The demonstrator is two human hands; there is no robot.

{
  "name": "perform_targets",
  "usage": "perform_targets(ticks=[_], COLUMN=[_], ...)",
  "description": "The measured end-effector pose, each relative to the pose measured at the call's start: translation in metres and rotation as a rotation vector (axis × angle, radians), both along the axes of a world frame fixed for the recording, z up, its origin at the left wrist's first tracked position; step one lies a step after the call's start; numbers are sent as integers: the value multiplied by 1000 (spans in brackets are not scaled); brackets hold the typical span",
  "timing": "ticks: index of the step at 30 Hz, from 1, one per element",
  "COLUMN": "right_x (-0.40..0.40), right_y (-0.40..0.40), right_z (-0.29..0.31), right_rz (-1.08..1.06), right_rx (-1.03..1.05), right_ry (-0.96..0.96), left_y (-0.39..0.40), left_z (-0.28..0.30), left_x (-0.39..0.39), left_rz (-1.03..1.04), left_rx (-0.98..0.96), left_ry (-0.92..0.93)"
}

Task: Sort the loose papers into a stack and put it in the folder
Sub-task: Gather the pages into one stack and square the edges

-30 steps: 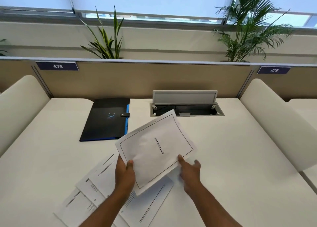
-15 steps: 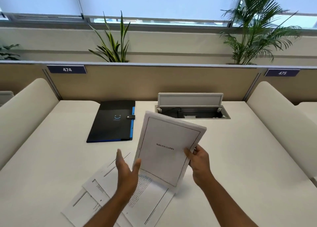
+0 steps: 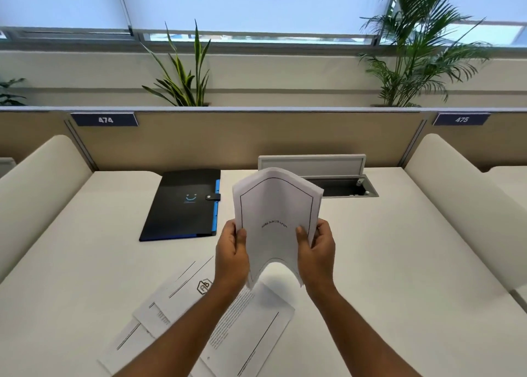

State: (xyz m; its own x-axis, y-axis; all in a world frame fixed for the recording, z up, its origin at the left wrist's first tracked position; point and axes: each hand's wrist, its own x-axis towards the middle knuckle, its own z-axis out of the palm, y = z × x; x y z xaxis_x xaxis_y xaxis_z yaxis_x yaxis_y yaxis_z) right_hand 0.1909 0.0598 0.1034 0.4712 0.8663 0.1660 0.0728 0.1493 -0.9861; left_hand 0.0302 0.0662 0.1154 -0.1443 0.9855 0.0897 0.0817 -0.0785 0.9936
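I hold a thin stack of white papers upright above the desk, its top sheet framed with a black border and a printed title. My left hand grips its left edge and my right hand grips its right edge, bowing the sheets. Several loose printed papers lie fanned on the desk below my forearms, partly hidden by them. A black folder with a blue edge and a snap strap lies shut at the back left of the desk.
A white desk spreads between cream side dividers. An open cable hatch with a raised lid sits behind the held papers. A tan partition with number plates closes off the back, with plants beyond it.
My left hand let go of the stack, then took its left edge again. The stack has turned upright and is now held by both hands, bent into a curve.
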Motion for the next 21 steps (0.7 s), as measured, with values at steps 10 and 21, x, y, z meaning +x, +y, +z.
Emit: perform_targets(ticks=[10, 21], right_x=[17, 38], right_y=[0, 17], right_z=[-1, 29], right_rz=[-72, -185], right_rx=[-18, 156], right_ry=[-286, -1056], left_y=[5, 18], left_z=[-26, -35], left_x=[33, 28], left_rz=[-9, -12], left_rx=[7, 62], left_ry=[76, 125])
